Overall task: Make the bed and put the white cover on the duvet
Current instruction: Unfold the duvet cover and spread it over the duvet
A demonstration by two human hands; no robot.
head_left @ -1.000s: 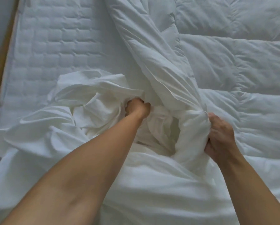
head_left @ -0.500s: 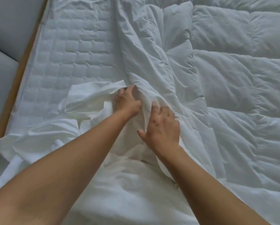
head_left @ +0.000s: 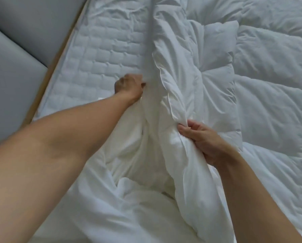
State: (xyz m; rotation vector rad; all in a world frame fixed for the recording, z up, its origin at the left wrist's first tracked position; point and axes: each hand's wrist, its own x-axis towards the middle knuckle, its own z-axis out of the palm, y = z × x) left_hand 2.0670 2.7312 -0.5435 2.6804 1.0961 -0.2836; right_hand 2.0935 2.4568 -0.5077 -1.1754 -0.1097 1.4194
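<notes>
Bedding mid-change on a quilted white mattress (head_left: 97,50), bordered on the left by a pale wooden bed rail (head_left: 46,85) and grey padded panels (head_left: 15,58). Thick quilted white duvet (head_left: 269,88) spread over the right of the bed, its left edge gathered into a long ridge running straight away from the body, up the bed. Thin, smooth white cover (head_left: 129,204) heaped at the near end, between the two forearms, and rising against the ridge's left flank.

Left hand (head_left: 129,86) far out on that left flank, curled tight against the fabric there. Apparently pinching the white cover, fingers too smeared by motion blur for certainty. Right hand (head_left: 201,139) closer to the body, on the ridge's right flank, fingers and thumb wrapped round a plump fold of the duvet's piped edge.

Judged as the feeding step: duvet only partly sleeved, most of it bare. Coming move likely along the ridge's long axis, away from the body. Left hand farther up, so better placed to draw the cover onward. Right hand nearer, suited to anchoring the duvet against that pull.
</notes>
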